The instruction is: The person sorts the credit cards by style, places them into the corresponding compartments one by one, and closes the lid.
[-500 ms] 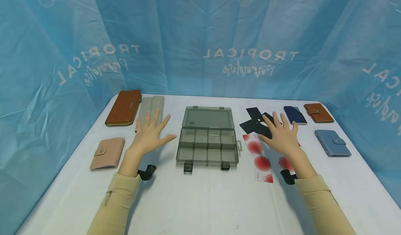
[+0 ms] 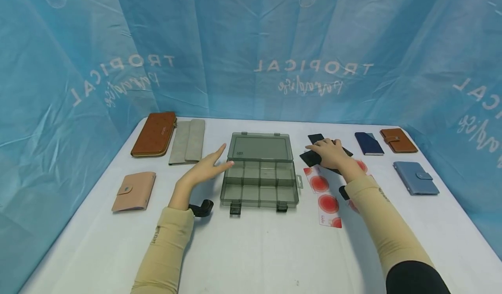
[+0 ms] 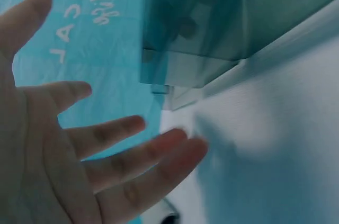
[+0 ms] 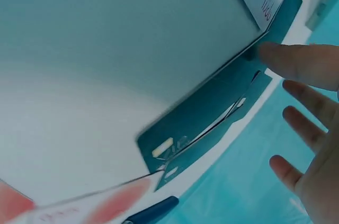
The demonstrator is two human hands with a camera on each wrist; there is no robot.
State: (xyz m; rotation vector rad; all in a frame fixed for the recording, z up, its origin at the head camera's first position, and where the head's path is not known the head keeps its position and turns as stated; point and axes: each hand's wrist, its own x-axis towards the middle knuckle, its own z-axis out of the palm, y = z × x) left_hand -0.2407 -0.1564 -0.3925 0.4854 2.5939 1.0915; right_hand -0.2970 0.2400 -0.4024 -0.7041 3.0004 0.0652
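Note:
My right hand (image 2: 333,154) is over several black cards (image 2: 310,158) to the right of the box. In the right wrist view, the thumb tip lies at one black card (image 4: 196,107), while the other fingers stretch out apart from it. Nothing is visibly pinched there. My left hand (image 2: 204,170) hovers beside the left edge of a grey translucent divided box (image 2: 260,149), whose lid is folded back. Its spread, empty fingers show in the left wrist view. White cards with red circles (image 2: 323,216) lie below the black ones, some partly hidden by the right arm.
At the left lie a brown zip wallet (image 2: 156,133), a grey folded wallet (image 2: 182,142) and a pink-beige card holder (image 2: 134,191). On the right are a navy holder (image 2: 368,144), a brown strap wallet (image 2: 398,140) and a blue snap wallet (image 2: 415,178). Blue curtains surround the table.
The right hand has moved left and down onto the black cards, its fingers less spread. The left hand has shifted right toward the box and turned sideways.

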